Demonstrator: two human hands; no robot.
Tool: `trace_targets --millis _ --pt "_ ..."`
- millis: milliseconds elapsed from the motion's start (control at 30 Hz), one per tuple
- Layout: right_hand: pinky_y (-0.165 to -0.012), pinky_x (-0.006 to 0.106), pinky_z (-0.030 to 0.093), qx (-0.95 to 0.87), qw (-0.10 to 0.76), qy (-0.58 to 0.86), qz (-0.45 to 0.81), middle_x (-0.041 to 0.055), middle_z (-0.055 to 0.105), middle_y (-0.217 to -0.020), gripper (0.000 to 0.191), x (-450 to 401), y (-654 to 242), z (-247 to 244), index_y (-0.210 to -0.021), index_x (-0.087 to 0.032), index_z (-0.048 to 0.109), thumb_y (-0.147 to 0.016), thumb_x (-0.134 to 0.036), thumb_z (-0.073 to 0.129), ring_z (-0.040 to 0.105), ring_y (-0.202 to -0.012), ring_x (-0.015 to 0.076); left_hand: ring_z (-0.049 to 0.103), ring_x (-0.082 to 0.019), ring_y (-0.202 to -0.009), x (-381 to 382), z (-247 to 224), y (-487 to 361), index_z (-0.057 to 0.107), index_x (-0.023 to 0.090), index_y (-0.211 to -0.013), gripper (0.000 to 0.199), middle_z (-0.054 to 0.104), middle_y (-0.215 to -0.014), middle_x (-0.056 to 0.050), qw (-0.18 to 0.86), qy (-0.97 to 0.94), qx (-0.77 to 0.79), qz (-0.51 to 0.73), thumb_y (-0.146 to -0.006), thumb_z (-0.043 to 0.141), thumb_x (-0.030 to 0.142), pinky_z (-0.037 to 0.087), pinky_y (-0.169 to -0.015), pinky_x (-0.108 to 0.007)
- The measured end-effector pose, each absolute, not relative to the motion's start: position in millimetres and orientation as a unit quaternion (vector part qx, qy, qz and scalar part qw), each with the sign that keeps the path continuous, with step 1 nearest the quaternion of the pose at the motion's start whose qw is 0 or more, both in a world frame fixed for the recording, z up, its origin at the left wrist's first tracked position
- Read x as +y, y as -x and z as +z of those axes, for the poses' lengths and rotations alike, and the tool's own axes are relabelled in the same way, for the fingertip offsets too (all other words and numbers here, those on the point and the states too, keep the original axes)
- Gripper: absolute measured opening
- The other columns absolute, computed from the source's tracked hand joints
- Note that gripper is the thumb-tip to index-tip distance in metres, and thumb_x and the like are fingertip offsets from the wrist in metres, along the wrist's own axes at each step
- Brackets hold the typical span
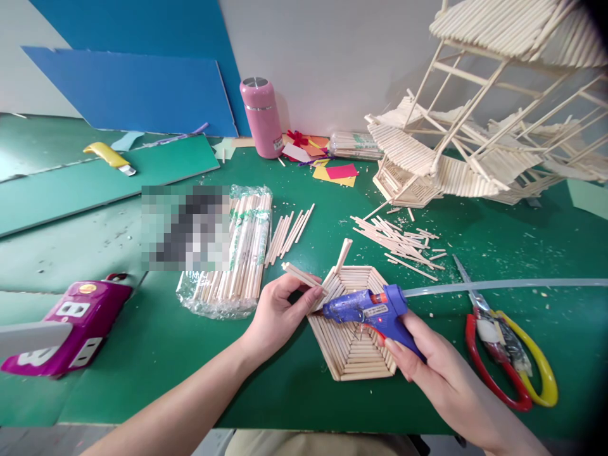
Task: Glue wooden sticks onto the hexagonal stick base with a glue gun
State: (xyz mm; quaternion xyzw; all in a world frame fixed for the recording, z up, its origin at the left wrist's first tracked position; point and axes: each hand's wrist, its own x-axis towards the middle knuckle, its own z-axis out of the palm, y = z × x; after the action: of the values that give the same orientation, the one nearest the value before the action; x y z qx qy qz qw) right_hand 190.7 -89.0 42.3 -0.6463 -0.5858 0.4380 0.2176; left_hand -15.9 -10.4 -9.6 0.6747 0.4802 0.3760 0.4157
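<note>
A hexagonal panel of wooden sticks [365,360] lies flat on the green table, with one stick pair [342,255] jutting up from its upper left corner. My left hand [280,313] pinches a short wooden stick [300,276] at the panel's left corner. In my right hand [430,361] is a blue glue gun [393,320], its fingers wrapped round the handle. The gun's nozzle points left and meets the stick area beside my left fingertips; whether it touches cannot be made out. A long translucent glue stick [498,285] runs from the gun's back to the right.
Scissors [506,361] lie at right, below a stick structure [456,145]. Loose sticks [399,244] and bagged sticks [242,247] flank the panel's far side. A pink bottle [262,120] stands behind. At left are a yellow cutter [107,155] and a purple power strip [80,323].
</note>
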Motion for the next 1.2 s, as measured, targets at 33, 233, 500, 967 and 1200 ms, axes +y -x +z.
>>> trace_targets --millis 33,233,500,967,1200 --pt "-0.050 0.019 0.044 -0.581 0.221 0.650 0.438 -0.0013 0.050 -0.060 0.034 -88.8 -190.3 42.3 -0.109 -0.021 0.053 -0.087 -0.042 0.039 0.046 -0.054 0.0121 0.064 -0.015 -0.073 -10.4 -9.3 15.9 0.065 0.014 -0.080 0.010 0.069 -0.081 -0.005 0.417 -0.674 0.480 0.376 -0.078 0.058 0.020 0.052 -0.064 -0.024" --pt "-0.048 0.019 0.044 -0.571 0.233 0.659 0.431 -0.0020 0.050 -0.059 0.036 -90.5 -192.1 39.2 -0.114 -0.021 0.052 -0.086 -0.040 0.040 0.046 -0.053 0.0123 0.064 -0.016 -0.075 -10.4 -8.8 16.1 0.065 0.015 -0.080 0.009 0.069 -0.080 -0.004 0.421 -0.673 0.477 0.377 -0.078 0.057 0.020 0.052 -0.067 -0.025" --pt "-0.052 0.020 0.046 -0.580 0.221 0.645 0.445 0.0004 0.055 -0.065 0.040 -92.1 -194.1 38.9 -0.119 -0.021 0.049 -0.087 -0.042 0.038 0.048 -0.055 0.0126 0.064 -0.016 -0.074 -10.7 -9.9 16.7 0.066 0.015 -0.081 0.010 0.069 -0.082 -0.005 0.418 -0.672 0.482 0.376 -0.077 0.058 0.021 0.052 -0.066 -0.026" --pt "-0.059 0.022 0.048 -0.542 0.216 0.683 0.441 0.0022 0.062 -0.081 0.041 -98.4 -197.7 36.0 -0.120 -0.023 0.049 -0.085 -0.044 0.041 0.054 -0.065 0.0142 0.064 -0.016 -0.073 -10.4 -9.7 15.9 0.066 0.015 -0.080 0.009 0.069 -0.082 -0.005 0.413 -0.674 0.482 0.379 -0.077 0.059 0.021 0.053 -0.065 -0.025" --pt "-0.052 0.021 0.046 -0.592 0.209 0.648 0.432 0.0006 0.055 -0.065 0.040 -93.7 -195.0 37.4 -0.122 -0.022 0.045 -0.088 -0.042 0.036 0.050 -0.057 0.0137 0.064 -0.016 -0.071 -10.5 -7.2 15.3 0.066 0.015 -0.078 0.009 0.070 -0.079 -0.005 0.414 -0.671 0.481 0.383 -0.077 0.058 0.020 0.053 -0.063 -0.025"
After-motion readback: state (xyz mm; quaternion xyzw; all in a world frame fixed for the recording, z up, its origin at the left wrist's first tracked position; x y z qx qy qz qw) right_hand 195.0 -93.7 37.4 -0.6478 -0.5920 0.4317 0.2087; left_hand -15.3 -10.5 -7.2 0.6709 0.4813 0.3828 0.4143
